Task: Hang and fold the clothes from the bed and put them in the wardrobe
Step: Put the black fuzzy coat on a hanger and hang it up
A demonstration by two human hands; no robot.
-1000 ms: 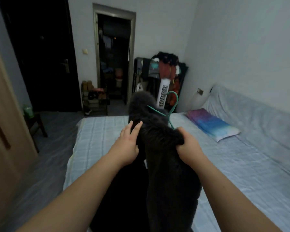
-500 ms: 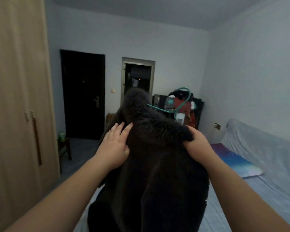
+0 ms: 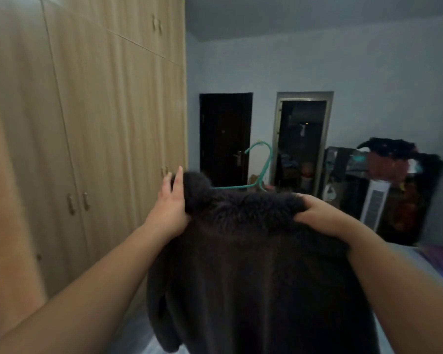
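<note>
A dark fluffy coat (image 3: 253,272) hangs on a green hanger (image 3: 262,169), held up in front of me. My left hand (image 3: 170,208) lies against the coat's left shoulder with straight fingers pointing up. My right hand (image 3: 315,213) grips the coat's right shoulder, fingers curled into the fur. The hanger's hook sticks up above the collar. The light wooden wardrobe (image 3: 100,139) fills the left side, its doors closed.
A dark door (image 3: 224,139) and an open doorway (image 3: 301,144) are in the far wall. A cluttered rack of clothes (image 3: 394,190) and a white tower fan (image 3: 375,208) stand at the right. The bed's corner (image 3: 440,264) shows at the lower right.
The view has swung left and up from the bed to the wardrobe. The coat on its hanger has been lifted off the bed, both hands staying on its shoulders.
</note>
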